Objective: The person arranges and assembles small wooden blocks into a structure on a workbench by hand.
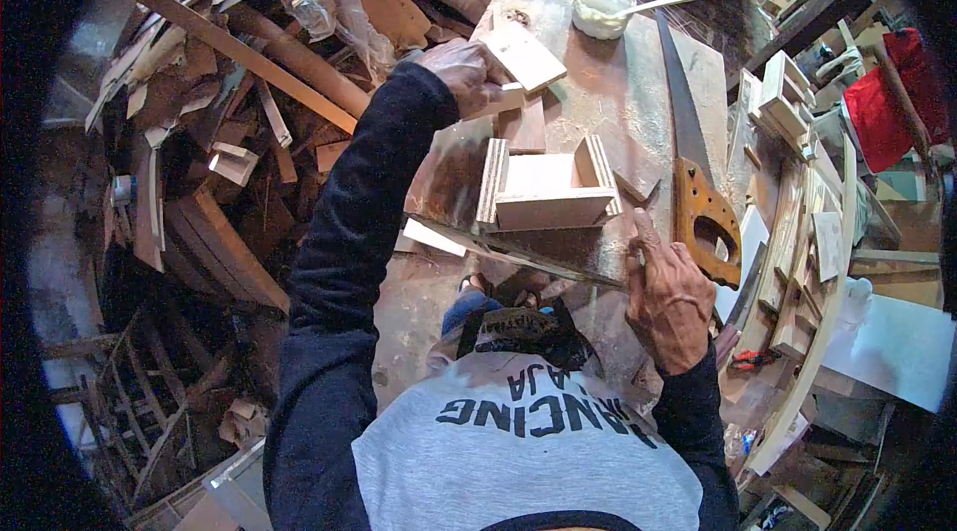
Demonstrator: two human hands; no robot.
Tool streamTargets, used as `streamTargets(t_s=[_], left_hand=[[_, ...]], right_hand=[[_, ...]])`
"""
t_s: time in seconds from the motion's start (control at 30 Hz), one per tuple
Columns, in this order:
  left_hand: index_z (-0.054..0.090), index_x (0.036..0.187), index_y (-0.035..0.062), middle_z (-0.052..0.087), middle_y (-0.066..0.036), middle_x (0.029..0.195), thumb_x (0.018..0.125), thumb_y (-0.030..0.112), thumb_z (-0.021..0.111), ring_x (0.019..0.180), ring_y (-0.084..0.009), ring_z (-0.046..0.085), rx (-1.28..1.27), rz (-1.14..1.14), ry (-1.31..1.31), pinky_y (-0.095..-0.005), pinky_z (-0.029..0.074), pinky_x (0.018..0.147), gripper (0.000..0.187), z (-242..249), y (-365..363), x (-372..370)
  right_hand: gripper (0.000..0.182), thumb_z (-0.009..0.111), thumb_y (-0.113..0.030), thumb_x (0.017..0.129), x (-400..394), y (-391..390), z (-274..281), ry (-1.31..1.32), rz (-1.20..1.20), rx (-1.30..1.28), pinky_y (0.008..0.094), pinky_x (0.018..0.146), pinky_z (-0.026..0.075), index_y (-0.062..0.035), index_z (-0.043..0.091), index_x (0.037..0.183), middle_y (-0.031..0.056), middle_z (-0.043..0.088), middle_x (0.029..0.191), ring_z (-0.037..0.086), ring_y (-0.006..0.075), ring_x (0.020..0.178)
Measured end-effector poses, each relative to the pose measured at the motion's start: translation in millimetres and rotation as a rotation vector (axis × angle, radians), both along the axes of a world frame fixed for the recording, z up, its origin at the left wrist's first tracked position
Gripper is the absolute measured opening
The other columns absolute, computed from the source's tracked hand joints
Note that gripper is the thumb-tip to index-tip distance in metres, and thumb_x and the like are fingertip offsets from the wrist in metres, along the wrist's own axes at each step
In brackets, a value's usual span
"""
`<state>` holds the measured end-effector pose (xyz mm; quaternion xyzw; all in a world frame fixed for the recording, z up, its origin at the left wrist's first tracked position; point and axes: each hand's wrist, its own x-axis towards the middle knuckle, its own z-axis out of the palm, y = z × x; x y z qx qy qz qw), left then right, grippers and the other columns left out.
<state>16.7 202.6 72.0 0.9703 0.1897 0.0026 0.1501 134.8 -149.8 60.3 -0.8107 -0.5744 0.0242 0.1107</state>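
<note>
My left hand (464,77) is at the far left of the workbench, fingers curled on the edge of a small pale wooden board (526,56). A thin wood strip (495,104) lies just beneath these fingers. Near the bench's front edge, my right hand (670,297) has its index finger stretched forward and appears to hold nothing. Between the hands stands a small plywood box (551,187) with layered side walls. A handsaw (710,217) with a wooden handle lies right of it, close to my right hand.
A tub of pale paste (602,10) with a stick (663,2) across it sits at the back of the workbench (638,82). Wood scraps (234,62) are heaped on the left. Stacked wooden pieces (793,262) and a red cloth (892,97) are on the right.
</note>
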Motion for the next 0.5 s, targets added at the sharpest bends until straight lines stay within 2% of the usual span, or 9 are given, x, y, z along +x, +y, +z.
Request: streamTargets(t_s=[0.07,0.13,0.2,0.23,0.3,0.37,0.4,0.5], left_hand=[[0.074,0.099,0.0048,0.071,-0.017,0.085,0.084,0.026,0.072,0.079,-0.0319,0.069,-0.092,0.039,0.039,-0.0398,0.053,0.073,0.026,-10,13,-6],[0.073,0.098,0.0039,0.071,-0.016,0.084,0.086,0.025,0.071,0.076,-0.0299,0.068,-0.042,0.028,-0.013,-0.0392,0.053,0.071,0.025,-20,18,-15],[0.072,0.096,0.0020,0.070,-0.016,0.084,0.089,0.023,0.069,0.072,-0.0247,0.067,-0.015,-0.032,-0.075,-0.0375,0.052,0.067,0.022,-26,23,-23],[0.072,0.096,0.0018,0.070,-0.016,0.084,0.089,0.022,0.068,0.072,-0.0234,0.067,-0.075,0.008,-0.053,-0.0370,0.052,0.067,0.022,-28,23,-24],[0.072,0.096,0.0014,0.070,-0.015,0.084,0.090,0.020,0.067,0.071,-0.0207,0.066,-0.193,0.091,-0.010,-0.0359,0.052,0.066,0.020,-26,22,-28],[0.072,0.095,0.0022,0.071,-0.014,0.082,0.090,0.018,0.066,0.071,-0.0192,0.067,-0.087,0.032,-0.098,-0.0350,0.052,0.066,0.018,-45,32,-38],[0.072,0.095,0.0026,0.071,-0.014,0.081,0.090,0.018,0.067,0.070,-0.0189,0.067,-0.072,0.042,-0.103,-0.0347,0.052,0.065,0.017,-46,31,-40],[0.073,0.094,0.0033,0.071,-0.012,0.079,0.090,0.018,0.067,0.069,-0.0192,0.066,-0.066,0.070,-0.174,-0.0345,0.052,0.065,0.016,-55,28,-47]], right_hand=[[0.054,0.061,-0.010,0.086,5,0,-2,0.048,-0.023,0.116,0.0411,0.074,0.054,-0.0037,0.049,0.138,0.0160,0.064,0.098,0.063,0.0320,0.089],[0.045,0.061,-0.008,0.087,9,3,-2,0.075,-0.031,0.288,0.0426,0.073,0.052,-0.0041,0.054,0.132,0.0160,0.063,0.092,0.063,0.0338,0.085],[0.040,0.063,-0.002,0.084,10,8,7,0.095,-0.045,0.380,0.0392,0.071,0.051,-0.0022,0.059,0.124,0.0150,0.063,0.088,0.063,0.0303,0.080],[0.038,0.064,0.000,0.083,11,10,12,0.104,-0.051,0.426,0.0376,0.070,0.050,-0.0012,0.062,0.121,0.0145,0.063,0.085,0.063,0.0285,0.077],[0.035,0.064,0.000,0.084,15,15,18,0.176,-0.022,0.480,0.0375,0.075,0.051,-0.0009,0.063,0.119,0.0147,0.063,0.090,0.064,0.0287,0.081],[0.036,0.065,-0.001,0.084,16,21,27,0.224,0.063,0.539,0.0391,0.078,0.050,-0.0008,0.063,0.120,0.0148,0.064,0.092,0.064,0.0300,0.084],[0.039,0.067,-0.004,0.083,15,23,33,0.231,0.089,0.529,0.0423,0.088,0.049,-0.0013,0.063,0.122,0.0153,0.065,0.100,0.063,0.0325,0.095],[0.042,0.069,-0.005,0.082,9,38,51,0.136,0.225,0.511,0.0427,0.096,0.045,-0.0018,0.062,0.123,0.0153,0.065,0.112,0.060,0.0339,0.107]])
